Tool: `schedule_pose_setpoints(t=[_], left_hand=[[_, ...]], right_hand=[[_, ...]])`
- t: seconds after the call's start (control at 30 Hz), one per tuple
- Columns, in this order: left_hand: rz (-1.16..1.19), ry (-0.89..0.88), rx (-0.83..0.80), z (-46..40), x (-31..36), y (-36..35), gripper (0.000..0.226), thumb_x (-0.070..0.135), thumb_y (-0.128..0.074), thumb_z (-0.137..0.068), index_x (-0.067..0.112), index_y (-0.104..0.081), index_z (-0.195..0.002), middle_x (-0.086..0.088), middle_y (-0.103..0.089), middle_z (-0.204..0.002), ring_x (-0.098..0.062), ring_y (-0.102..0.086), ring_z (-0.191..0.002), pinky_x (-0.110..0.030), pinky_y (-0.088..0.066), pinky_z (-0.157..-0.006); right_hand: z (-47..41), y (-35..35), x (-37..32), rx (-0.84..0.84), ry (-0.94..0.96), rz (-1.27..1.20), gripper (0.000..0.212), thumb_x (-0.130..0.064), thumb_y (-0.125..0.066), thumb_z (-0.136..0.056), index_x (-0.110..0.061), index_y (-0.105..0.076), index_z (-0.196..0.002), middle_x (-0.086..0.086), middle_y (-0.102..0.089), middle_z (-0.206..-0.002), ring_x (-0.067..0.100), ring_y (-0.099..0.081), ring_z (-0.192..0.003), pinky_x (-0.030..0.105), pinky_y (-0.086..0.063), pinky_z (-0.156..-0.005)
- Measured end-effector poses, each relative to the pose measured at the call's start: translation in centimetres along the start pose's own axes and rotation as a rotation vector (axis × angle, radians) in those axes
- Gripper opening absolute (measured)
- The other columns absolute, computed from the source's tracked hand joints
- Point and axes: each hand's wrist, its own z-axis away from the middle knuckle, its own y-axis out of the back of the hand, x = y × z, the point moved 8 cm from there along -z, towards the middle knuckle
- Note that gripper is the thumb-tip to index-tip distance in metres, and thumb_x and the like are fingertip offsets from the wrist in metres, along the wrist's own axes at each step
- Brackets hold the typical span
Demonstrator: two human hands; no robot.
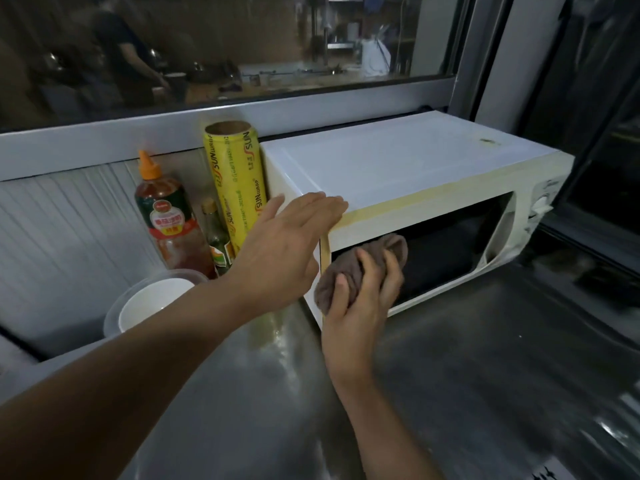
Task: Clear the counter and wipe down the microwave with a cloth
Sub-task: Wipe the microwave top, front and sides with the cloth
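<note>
A white microwave (pixel 398 161) stands on the steel counter (pixel 485 358), its dark door window facing me. My right hand (pixel 360 306) grips a bunched grey-brown cloth (pixel 349 268) and holds it against the left part of the door. My left hand (pixel 284 247) reaches in from the left with straight fingers, the fingertips resting on the microwave's top front left corner.
Left of the microwave stand a yellow cling-wrap roll (pixel 237 178), a red sauce bottle with an orange cap (pixel 166 213) and a small dark bottle (pixel 216 240). A white bowl in a clear container (pixel 152 303) sits nearby. A glass window (pixel 225 46) runs behind.
</note>
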Motion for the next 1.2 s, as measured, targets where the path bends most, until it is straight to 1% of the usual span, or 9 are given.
schedule_pose_setpoints(t=[0.23,0.37,0.53,0.73,0.83,0.93,1.03,1.1,1.2], left_hand=[[0.039,-0.008,0.058,-2.0,0.7,0.2,0.052,0.006,-0.052,-0.064,0.013,-0.065,-0.114,-0.002,-0.065,-0.121,-0.026,-0.064,-0.103,-0.043,-0.045,-0.087],[-0.042,-0.033,0.042,-2.8,1.4,-0.2,0.054,0.025,-0.045,-0.068,0.018,-0.062,-0.118,0.002,-0.064,-0.122,-0.028,-0.058,-0.084,-0.038,-0.045,-0.079],[-0.055,-0.018,0.041,-4.3,2.1,-0.5,0.051,0.028,-0.041,-0.071,0.019,-0.065,-0.115,0.006,-0.066,-0.120,-0.023,-0.045,-0.071,-0.034,-0.042,-0.072],[0.001,0.007,0.081,-4.3,1.8,-0.8,0.046,0.015,-0.047,-0.073,0.020,-0.064,-0.116,0.007,-0.065,-0.121,-0.025,-0.043,-0.071,-0.040,-0.046,-0.064],[0.020,0.007,0.101,-4.1,2.0,-0.8,0.047,0.017,-0.038,-0.077,0.019,-0.064,-0.117,0.005,-0.065,-0.121,-0.025,-0.043,-0.071,-0.036,-0.044,-0.061],[0.053,0.026,0.096,-3.9,1.9,-1.0,0.048,0.021,-0.035,-0.080,0.020,-0.062,-0.120,0.005,-0.063,-0.124,-0.024,-0.041,-0.074,-0.035,-0.044,-0.061],[0.069,0.043,0.096,-3.6,1.8,-1.0,0.048,0.022,-0.035,-0.081,0.023,-0.060,-0.123,0.008,-0.061,-0.126,-0.023,-0.040,-0.077,-0.037,-0.046,-0.060],[0.082,0.051,0.092,-3.6,1.7,-1.1,0.049,0.024,-0.034,-0.082,0.024,-0.059,-0.124,0.009,-0.060,-0.128,-0.022,-0.040,-0.079,-0.038,-0.047,-0.063],[0.105,0.061,0.081,-3.5,1.4,-1.1,0.050,0.025,-0.034,-0.082,0.024,-0.058,-0.126,0.009,-0.059,-0.130,-0.020,-0.039,-0.081,-0.037,-0.047,-0.066]], right_hand=[[-0.6,-1.8,1.2,-0.012,0.071,-0.031,0.039,-0.002,-0.048,-0.086,-0.010,-0.043,-0.124,0.005,-0.019,-0.146,0.017,-0.023,-0.134,0.033,-0.035,-0.108],[-6.8,1.1,4.9,0.078,0.069,0.029,0.032,-0.004,-0.040,-0.086,-0.008,-0.041,-0.117,0.019,-0.025,-0.142,0.022,-0.026,-0.128,0.018,-0.027,-0.108],[-13.3,4.3,9.8,0.079,0.015,0.081,0.034,0.008,-0.041,-0.084,0.001,-0.042,-0.118,0.022,-0.024,-0.140,0.032,-0.034,-0.127,0.038,-0.036,-0.108],[-17.9,7.3,13.6,0.110,-0.101,0.098,0.037,0.010,-0.036,-0.078,0.003,-0.043,-0.114,0.021,-0.029,-0.135,0.014,-0.039,-0.109,0.010,-0.033,-0.096],[-17.4,7.0,13.6,0.140,-0.194,0.021,0.041,0.001,-0.034,-0.081,0.001,-0.043,-0.121,0.021,-0.027,-0.139,0.028,-0.041,-0.117,0.028,-0.039,-0.101],[-13.9,5.6,11.7,0.112,-0.316,-0.099,0.052,0.002,-0.038,-0.089,0.005,-0.029,-0.141,0.023,-0.023,-0.148,0.021,-0.027,-0.122,-0.005,-0.019,-0.090],[-8.0,2.9,8.9,0.066,-0.273,-0.189,0.057,0.006,-0.038,-0.092,0.002,-0.019,-0.146,0.001,-0.034,-0.144,0.017,-0.024,-0.126,-0.011,-0.015,-0.089],[-4.6,1.1,7.0,0.050,-0.198,-0.116,0.056,0.007,-0.036,-0.092,-0.005,-0.020,-0.144,-0.012,-0.029,-0.138,0.021,-0.033,-0.128,0.003,-0.025,-0.103],[-0.9,-1.5,4.1,-0.019,-0.135,-0.026,0.048,-0.006,-0.037,-0.090,-0.018,-0.027,-0.135,0.008,-0.017,-0.149,0.032,-0.031,-0.136,0.047,-0.035,-0.108]])
